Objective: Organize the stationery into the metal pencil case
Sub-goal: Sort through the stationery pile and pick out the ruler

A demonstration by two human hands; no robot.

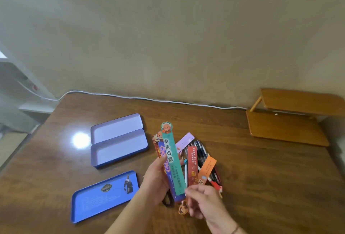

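My left hand (156, 179) holds up a fan of long paper bookmarks, the front one teal (172, 161) with a cartoon head on top, red and blue ones behind it. My right hand (204, 200) pinches the lower end of that teal bookmark. Below them on the table lies a pile of stationery: dark pens (201, 154), a red bookmark (192, 166), an orange one (207, 170), a lilac one (184, 141) and a white pen (186, 172). The open metal pencil case (119, 148) lies to the left with nothing inside. A separate blue tray (104, 196) sits nearer me.
A small wooden stand (287, 119) occupies the table's back right. A white cable (149, 99) runs along the far edge by the wall. A black ring-shaped item (167, 202) and an orange charm (183, 209) lie under my hands.
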